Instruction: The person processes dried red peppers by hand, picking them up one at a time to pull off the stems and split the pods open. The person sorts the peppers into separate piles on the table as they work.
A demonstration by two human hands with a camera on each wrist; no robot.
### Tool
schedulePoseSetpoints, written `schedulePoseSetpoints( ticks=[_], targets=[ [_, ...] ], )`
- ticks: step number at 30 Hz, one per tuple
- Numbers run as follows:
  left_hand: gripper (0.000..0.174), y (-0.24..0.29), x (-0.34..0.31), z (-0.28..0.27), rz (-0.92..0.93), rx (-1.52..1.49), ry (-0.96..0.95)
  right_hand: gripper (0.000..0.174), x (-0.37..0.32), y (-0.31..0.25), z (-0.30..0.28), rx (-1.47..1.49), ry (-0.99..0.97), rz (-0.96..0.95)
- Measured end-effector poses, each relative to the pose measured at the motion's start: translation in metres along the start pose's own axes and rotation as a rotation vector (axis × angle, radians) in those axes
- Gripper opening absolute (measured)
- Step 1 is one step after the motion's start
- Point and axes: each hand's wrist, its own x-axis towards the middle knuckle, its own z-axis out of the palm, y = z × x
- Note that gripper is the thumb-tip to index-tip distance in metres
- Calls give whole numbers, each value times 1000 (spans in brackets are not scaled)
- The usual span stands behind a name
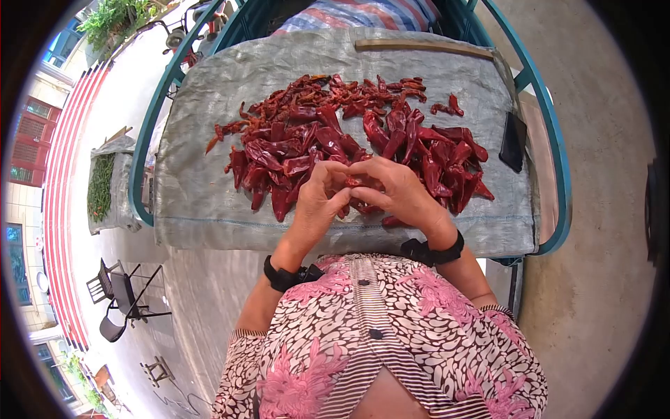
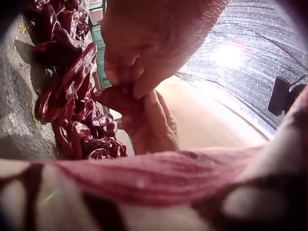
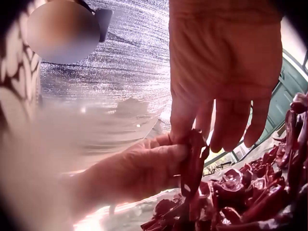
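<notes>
Both hands meet over the front of a pile of dried red chili peppers [image 1: 300, 150]. Between them is one red chili pepper [image 3: 193, 166], mostly covered by fingers in the head view. My left hand [image 1: 319, 199] pinches it between thumb and fingers. From the other side, my right hand [image 1: 401, 190] pinches its upper end with thumb and forefinger, the other fingers extending past it in the right wrist view. In the left wrist view the same chili pepper [image 2: 120, 98] shows dark red between the two hands.
A grey woven sheet [image 1: 195, 188] lies under the peppers, framed by blue-green metal rails [image 1: 551, 153]. Smaller, shrivelled peppers [image 1: 293, 98] lie at the back. A wooden stick [image 1: 426, 46] rests on the far edge, a black phone [image 1: 513, 142] on the right.
</notes>
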Motion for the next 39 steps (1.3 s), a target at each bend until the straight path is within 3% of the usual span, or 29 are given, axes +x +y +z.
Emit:
schedulePoseSetpoints(
  ticks=[2, 5, 7, 8, 11, 14, 18, 24, 27, 31, 35, 39],
  targets=[
    [34, 0, 4, 3, 74, 52, 48, 33, 0, 1, -1, 126, 62, 125],
    [26, -9, 17, 3, 301, 462, 150, 31, 2, 13, -17, 151, 229, 302],
    [21, -12, 34, 3, 465, 746, 169, 29, 4, 25, -28, -233, 345, 219],
    [23, -12, 38, 6, 461, 834, 157, 27, 5, 30, -33, -427, 400, 173],
    [29, -18, 50, 19, 478, 1092, 128, 25, 7, 46, -38, -552, 462, 184],
    [32, -29, 57, 32, 457, 1186, 84, 24, 7, 58, -29, -610, 632, 163],
    [30, -28, 56, 36, 416, 1161, 86, 26, -1, 47, -23, -503, 438, 39],
    [24, -15, 53, 19, 558, 1070, 13, 17, 0, 37, -2, -391, 211, -38],
    [27, -7, 48, 16, 447, 883, 19, 15, 3, 37, -3, -309, 247, -11],
    [30, -14, 47, 8, 394, 884, 81, 15, 7, 40, -22, -237, 384, 155],
    [29, -12, 51, 21, 520, 1144, 136, 22, 13, 40, -34, -484, 655, 116],
    [31, -28, 58, 32, 457, 1271, 160, 25, 6, 40, -31, -493, 646, 135]
  ],
)
